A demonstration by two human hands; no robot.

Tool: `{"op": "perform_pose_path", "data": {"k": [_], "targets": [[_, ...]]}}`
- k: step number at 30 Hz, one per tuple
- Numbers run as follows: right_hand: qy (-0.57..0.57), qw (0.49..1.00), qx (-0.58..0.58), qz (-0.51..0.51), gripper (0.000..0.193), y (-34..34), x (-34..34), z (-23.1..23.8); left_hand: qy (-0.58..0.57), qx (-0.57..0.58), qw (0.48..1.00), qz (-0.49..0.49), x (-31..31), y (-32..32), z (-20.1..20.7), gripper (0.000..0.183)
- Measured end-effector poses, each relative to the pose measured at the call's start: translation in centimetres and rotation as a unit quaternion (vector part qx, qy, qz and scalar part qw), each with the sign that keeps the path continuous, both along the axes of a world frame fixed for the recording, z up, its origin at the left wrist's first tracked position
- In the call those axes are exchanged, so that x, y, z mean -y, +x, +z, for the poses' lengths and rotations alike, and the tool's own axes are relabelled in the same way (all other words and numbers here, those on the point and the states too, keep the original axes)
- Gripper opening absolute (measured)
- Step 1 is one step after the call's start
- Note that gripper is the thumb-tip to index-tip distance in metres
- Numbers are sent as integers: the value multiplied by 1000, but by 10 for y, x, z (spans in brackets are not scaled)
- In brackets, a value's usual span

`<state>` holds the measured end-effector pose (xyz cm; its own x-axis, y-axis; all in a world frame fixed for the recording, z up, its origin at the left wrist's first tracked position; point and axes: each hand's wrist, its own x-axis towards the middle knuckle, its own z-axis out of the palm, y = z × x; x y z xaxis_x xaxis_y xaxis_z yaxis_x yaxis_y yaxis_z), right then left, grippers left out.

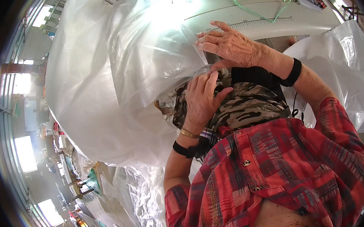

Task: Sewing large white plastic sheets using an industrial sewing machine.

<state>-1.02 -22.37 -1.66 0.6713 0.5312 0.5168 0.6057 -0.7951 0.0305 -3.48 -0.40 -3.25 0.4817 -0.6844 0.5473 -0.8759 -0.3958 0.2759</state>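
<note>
The big clear plastic sheet (144,53) spreads over the left side and onto the far bench (238,16), its right edge reaching both hands. The left hand (202,96) is at its near right corner; whether its fingers grip the film I cannot tell. The right hand (233,46) lies just beyond, fingers apart, thumb toward the left hand. Thin film creases easily, so light, even fingertip pressure should serve best. Farther right are a green string (253,13) and another plastic sheet (339,64).

The sheeting (128,71) is smooth, glossy plastic, and the shirt (270,162) matt cloth.
</note>
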Motion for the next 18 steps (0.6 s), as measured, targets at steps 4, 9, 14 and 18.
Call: {"op": "perform_pose_path", "data": {"k": [4, 9, 14, 18], "targets": [[-1, 999, -26, 24, 50, 5, 3, 1, -49, 156, 985, 57, -1, 17, -10, 37], [13, 999, -31, -4, 44, 5, 2, 3, 60, 237, 964, 103, 9, 46, -13, 36], [52, 997, -49, 15, 39, 6, -1, 6, 31, 253, 963, 83, 8, 67, -15, 25], [117, 984, -124, 45, 29, 16, 9, 12, 12, 228, 973, 31, 10, 70, -9, 21]]}}
